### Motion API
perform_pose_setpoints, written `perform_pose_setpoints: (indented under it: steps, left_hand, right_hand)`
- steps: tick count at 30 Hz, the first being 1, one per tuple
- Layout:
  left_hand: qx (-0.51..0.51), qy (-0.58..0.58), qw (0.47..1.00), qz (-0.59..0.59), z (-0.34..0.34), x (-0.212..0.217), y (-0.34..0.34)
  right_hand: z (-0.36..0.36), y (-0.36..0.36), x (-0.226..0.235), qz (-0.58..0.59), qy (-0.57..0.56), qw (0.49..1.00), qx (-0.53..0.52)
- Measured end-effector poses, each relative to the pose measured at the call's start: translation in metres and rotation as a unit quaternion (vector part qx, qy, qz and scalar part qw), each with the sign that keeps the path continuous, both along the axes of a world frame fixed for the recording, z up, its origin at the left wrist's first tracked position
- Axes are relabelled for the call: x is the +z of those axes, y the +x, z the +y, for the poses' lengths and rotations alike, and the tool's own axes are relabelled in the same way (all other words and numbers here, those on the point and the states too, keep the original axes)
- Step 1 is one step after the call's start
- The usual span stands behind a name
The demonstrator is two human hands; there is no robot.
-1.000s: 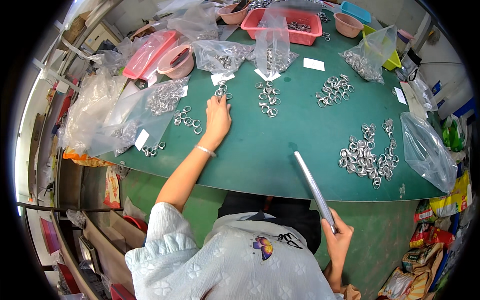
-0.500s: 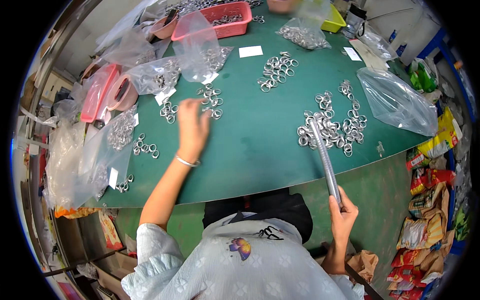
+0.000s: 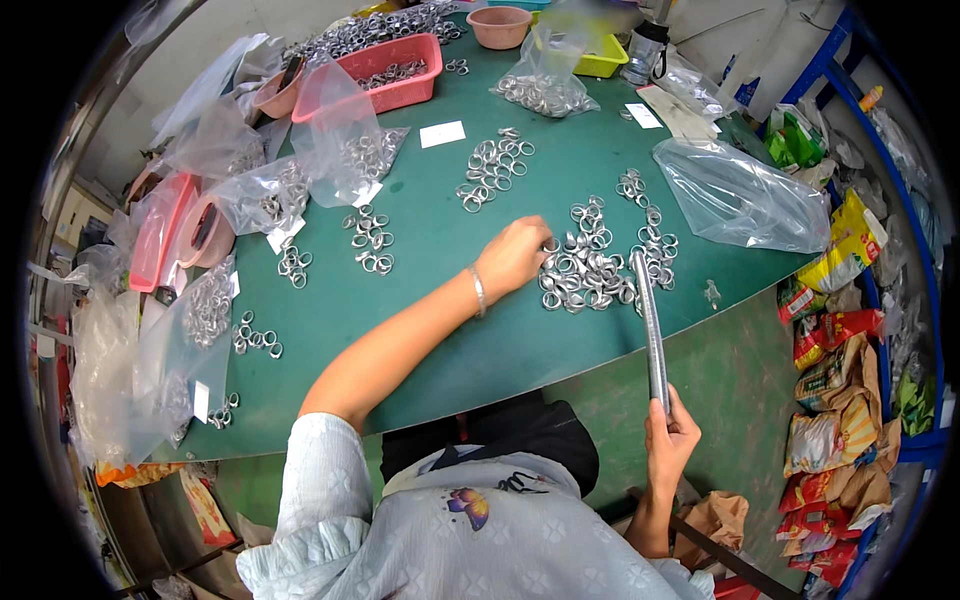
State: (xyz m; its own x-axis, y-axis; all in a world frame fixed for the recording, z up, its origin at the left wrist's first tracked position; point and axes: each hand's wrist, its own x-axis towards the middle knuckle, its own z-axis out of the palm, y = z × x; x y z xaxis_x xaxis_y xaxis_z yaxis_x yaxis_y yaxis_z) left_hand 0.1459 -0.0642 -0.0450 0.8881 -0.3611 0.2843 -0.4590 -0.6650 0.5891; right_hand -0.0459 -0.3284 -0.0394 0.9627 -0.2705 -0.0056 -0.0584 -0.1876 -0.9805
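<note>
While right hand [image 3: 668, 440] grips rod [image 3: 651, 325] — left hand [image 3: 512, 258] touches rings [image 3: 590, 275].

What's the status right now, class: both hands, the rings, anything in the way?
Left hand on the pile of metal rings, grip hidden. Right hand shut on long metal rod, far end at the pile. Empty clear bag beside the pile, apart.

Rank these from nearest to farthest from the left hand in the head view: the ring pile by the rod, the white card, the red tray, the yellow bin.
1. Ring pile: touching the left hand, on its right.
2. White card: beyond the hand, slightly left.
3. Red tray: far left.
4. Yellow bin: far edge, right; too close to the tray to call.
</note>
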Motion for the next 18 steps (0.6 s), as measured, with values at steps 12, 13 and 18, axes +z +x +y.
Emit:
perform_pose_setpoints:
  steps: [12,13,18]
  left_hand:
    - [0.026,-0.510,0.811,0.285,0.045,0.061,-0.106]
    - [0.012,-0.506,0.816,0.278,0.049,0.060,-0.112]
    - [-0.021,-0.514,0.819,0.257,0.054,0.064,-0.134]
  right_hand:
    - [0.039,-0.004,0.033,-0.025,-0.067,0.978,0.197]
    - [0.041,-0.005,0.033,-0.029,-0.071,0.976,0.203]
    - [0.033,-0.007,0.041,-0.036,-0.110,0.963,0.245]
